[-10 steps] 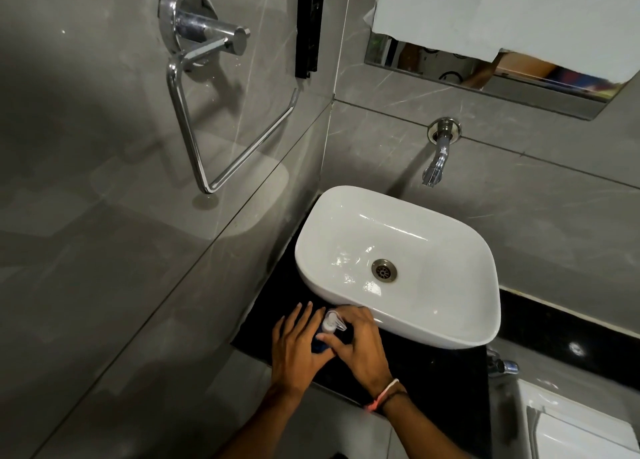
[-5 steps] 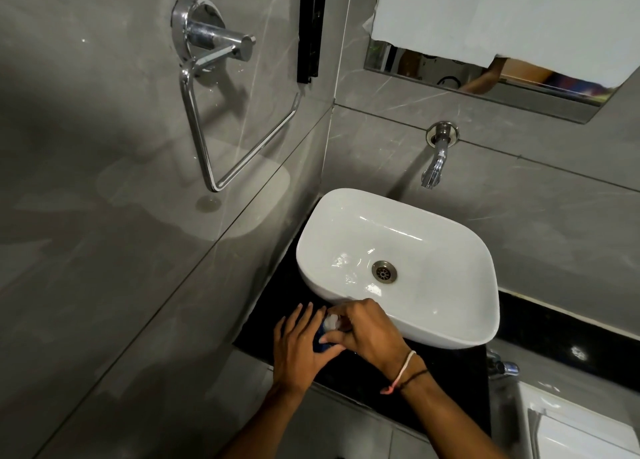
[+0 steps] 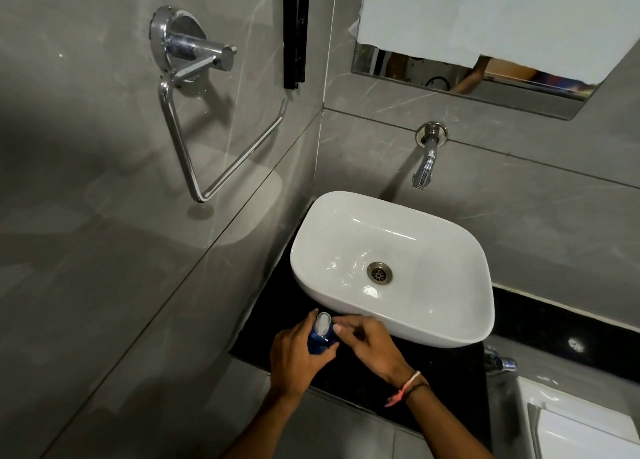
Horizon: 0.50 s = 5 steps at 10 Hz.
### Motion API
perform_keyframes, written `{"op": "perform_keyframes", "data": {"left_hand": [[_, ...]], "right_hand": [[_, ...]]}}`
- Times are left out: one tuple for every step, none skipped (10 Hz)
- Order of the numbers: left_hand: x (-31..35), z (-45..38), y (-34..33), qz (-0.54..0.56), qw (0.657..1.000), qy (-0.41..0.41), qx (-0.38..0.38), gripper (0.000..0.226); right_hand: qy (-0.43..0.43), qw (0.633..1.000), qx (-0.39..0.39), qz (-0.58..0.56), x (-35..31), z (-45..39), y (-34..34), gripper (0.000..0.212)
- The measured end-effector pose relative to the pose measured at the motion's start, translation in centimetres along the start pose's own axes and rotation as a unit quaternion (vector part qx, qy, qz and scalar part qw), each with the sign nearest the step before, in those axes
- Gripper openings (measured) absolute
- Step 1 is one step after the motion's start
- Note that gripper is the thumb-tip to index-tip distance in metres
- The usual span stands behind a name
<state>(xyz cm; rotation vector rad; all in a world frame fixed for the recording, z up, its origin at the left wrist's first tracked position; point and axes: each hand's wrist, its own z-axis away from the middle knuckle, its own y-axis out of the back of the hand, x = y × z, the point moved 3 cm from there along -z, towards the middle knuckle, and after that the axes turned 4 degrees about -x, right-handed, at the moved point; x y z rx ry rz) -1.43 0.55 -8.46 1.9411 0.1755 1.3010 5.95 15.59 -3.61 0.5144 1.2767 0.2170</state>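
Blue plastic shows between the two hands: it is a small bottle (image 3: 319,342) with a white pump top (image 3: 322,321). The bottle is over the black counter (image 3: 433,389), just beside the front left corner of the white sink (image 3: 433,332). I cannot tell if its base rests on the counter.

The left hand (image 3: 298,358) is wrapped around the bottle, with the thumb across its front. The right hand (image 3: 372,344) holds nothing; its fingers are almost straight and the tips touch the bottle just under the pump top.

The work seems to be to take soap from the pump. To do it well, the left hand should keep the bottle upright and steady. The right hand should come under the nozzle as a cup, or press the top straight down, so that the soap does not fall on the counter.

Compared with half a second ago, the right hand no longer covers the top, so the white pump is now plainly visible. The left fingers, which lay straight beside the bottle, are now closed around it.
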Motion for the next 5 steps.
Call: {"op": "perform_keyframes", "data": {"left_hand": [[-1.9,-0.5,1.5,0.000,0.999,0.032,0.003,0.066],[-3.6,-1.0,2.9,0.001,0.998,0.064,0.007,0.069],[-5.2,-1.6,4.2,0.005,0.998,0.063,-0.009,0.085],[-4.6,-1.7,5.0,0.016,0.999,0.038,0.001,0.099],[-1.5,-2.3,6.9,0.009,0.997,-0.031,0.076,0.104]], "right_hand": [[0.014,1.000,-0.026,0.011,-0.6,-0.9,-1.5,0.023],[0.021,0.998,-0.055,0.022,-1.3,-2.0,-2.9,0.027],[0.027,0.997,-0.057,0.036,-2.4,-2.9,-4.5,0.034],[0.057,0.995,0.000,0.080,-3.2,-2.4,-3.5,0.039],[0.135,0.968,0.160,0.140,-3.6,-1.4,0.5,0.034]]}}
